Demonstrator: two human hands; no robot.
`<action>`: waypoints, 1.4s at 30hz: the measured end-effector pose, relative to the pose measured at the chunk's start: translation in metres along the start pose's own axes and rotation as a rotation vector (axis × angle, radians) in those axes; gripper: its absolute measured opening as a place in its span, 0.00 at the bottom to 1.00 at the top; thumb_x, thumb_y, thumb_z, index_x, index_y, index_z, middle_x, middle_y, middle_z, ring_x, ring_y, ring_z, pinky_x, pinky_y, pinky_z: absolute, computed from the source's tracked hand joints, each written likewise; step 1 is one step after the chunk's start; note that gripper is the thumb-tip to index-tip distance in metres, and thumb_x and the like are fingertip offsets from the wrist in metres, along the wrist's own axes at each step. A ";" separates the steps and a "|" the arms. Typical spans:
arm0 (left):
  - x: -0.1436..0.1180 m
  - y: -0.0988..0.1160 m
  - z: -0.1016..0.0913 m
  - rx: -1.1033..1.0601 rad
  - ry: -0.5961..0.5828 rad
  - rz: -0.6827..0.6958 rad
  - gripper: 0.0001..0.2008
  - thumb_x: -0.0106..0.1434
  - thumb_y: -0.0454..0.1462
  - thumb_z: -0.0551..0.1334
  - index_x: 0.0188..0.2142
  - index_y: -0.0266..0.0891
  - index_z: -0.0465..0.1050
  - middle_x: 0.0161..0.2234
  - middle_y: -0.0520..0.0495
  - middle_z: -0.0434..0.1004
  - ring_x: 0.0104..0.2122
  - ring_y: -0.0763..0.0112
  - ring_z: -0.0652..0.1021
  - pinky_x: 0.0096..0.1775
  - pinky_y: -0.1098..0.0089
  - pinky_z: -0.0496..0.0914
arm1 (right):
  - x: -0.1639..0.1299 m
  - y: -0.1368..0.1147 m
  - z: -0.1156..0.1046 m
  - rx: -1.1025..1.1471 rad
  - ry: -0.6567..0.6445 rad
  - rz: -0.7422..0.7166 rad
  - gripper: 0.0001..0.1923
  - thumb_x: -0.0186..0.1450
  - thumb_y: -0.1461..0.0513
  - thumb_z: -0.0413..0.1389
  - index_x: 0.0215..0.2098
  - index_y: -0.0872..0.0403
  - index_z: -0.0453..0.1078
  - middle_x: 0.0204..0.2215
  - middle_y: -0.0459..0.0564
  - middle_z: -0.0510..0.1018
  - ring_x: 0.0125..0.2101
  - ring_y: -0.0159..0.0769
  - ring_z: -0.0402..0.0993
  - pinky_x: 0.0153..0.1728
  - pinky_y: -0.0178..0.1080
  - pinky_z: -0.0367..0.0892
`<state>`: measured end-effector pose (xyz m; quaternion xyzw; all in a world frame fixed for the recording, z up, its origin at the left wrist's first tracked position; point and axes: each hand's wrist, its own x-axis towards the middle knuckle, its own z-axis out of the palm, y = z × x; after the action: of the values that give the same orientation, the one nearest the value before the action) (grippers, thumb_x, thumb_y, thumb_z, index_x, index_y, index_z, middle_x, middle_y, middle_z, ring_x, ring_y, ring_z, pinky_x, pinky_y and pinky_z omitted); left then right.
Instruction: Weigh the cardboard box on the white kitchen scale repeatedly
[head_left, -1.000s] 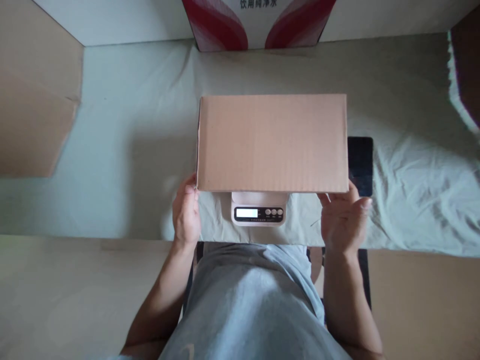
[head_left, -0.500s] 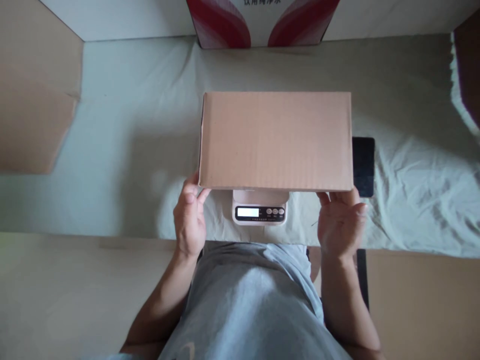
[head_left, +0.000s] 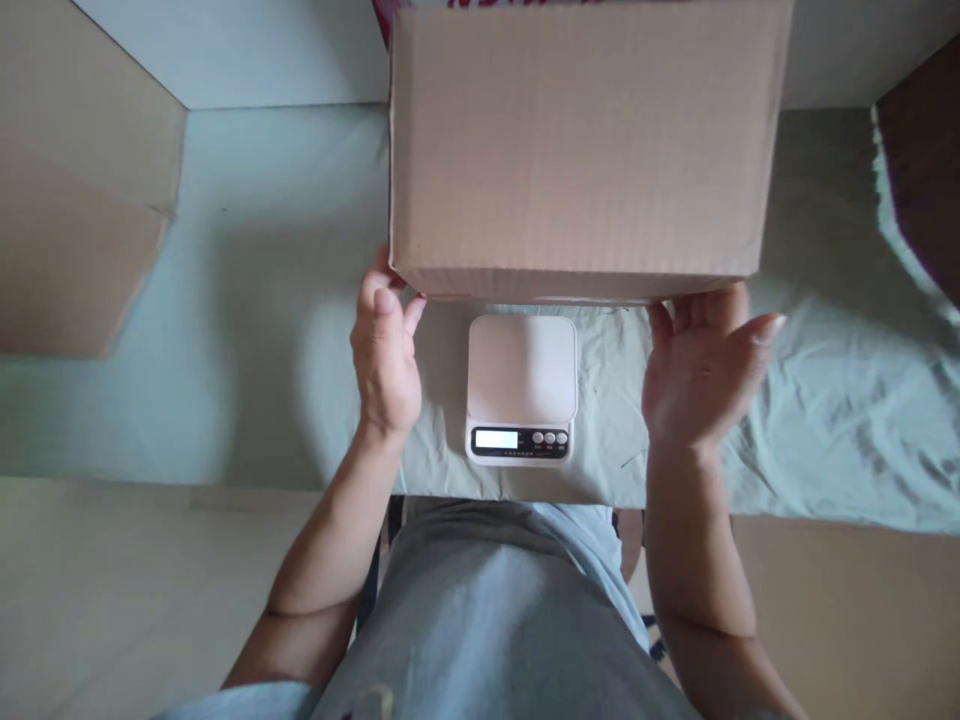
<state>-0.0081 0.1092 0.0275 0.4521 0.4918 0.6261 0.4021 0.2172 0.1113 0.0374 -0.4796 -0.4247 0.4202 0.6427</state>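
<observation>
Head view: the cardboard box (head_left: 577, 150) is held raised above the white scale (head_left: 522, 388), clear of its platform. The left hand (head_left: 385, 355) grips the box's near left corner, fingers curled under the edge. The right hand (head_left: 701, 365) supports the near right corner with open palm and spread fingers under the edge. The scale sits on the pale cloth (head_left: 262, 330), display lit, between both hands.

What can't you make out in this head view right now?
- Scale display: lit, digits too small to read.
- Cardboard box: top cut off by the frame edge; contents unseen.
- Left hand and right hand: fingertips hidden under the box.
- Red-printed carton behind: nearly all hidden by the box.
</observation>
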 end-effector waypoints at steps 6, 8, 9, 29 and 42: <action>0.011 -0.035 -0.003 0.072 0.008 -0.040 0.23 0.65 0.56 0.48 0.51 0.50 0.66 0.59 0.47 0.66 0.61 0.61 0.66 0.58 0.56 0.64 | 0.012 0.032 -0.007 -0.031 -0.052 0.043 0.27 0.60 0.39 0.42 0.47 0.40 0.68 0.53 0.46 0.71 0.60 0.44 0.61 0.62 0.53 0.54; 0.013 -0.044 -0.003 0.076 0.007 -0.060 0.23 0.65 0.55 0.48 0.51 0.50 0.67 0.59 0.46 0.66 0.60 0.61 0.67 0.58 0.56 0.65 | 0.013 0.042 -0.009 -0.067 -0.062 0.063 0.28 0.60 0.39 0.41 0.50 0.39 0.67 0.55 0.46 0.70 0.61 0.44 0.60 0.62 0.53 0.54; 0.014 -0.048 -0.003 0.075 0.003 -0.068 0.23 0.65 0.55 0.48 0.51 0.50 0.67 0.58 0.46 0.67 0.60 0.62 0.67 0.58 0.57 0.65 | 0.014 0.045 -0.010 -0.083 -0.066 0.072 0.29 0.60 0.39 0.41 0.51 0.39 0.66 0.56 0.46 0.69 0.61 0.43 0.60 0.62 0.53 0.54; 0.007 -0.092 -0.029 0.153 0.114 -0.180 0.29 0.61 0.59 0.49 0.53 0.47 0.68 0.58 0.41 0.68 0.57 0.62 0.70 0.57 0.56 0.64 | 0.003 0.077 -0.030 -0.133 0.076 0.230 0.31 0.62 0.39 0.42 0.55 0.43 0.64 0.57 0.49 0.70 0.58 0.42 0.65 0.58 0.55 0.56; 0.019 -0.067 -0.004 0.090 -0.023 -0.147 0.30 0.61 0.61 0.48 0.53 0.50 0.68 0.59 0.44 0.68 0.61 0.58 0.66 0.58 0.53 0.63 | 0.020 0.056 -0.014 -0.084 -0.046 0.158 0.30 0.58 0.37 0.43 0.51 0.40 0.67 0.53 0.46 0.72 0.58 0.43 0.65 0.60 0.52 0.57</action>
<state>-0.0134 0.1390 -0.0351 0.4395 0.5467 0.5670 0.4318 0.2282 0.1367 -0.0171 -0.5284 -0.4176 0.4621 0.5769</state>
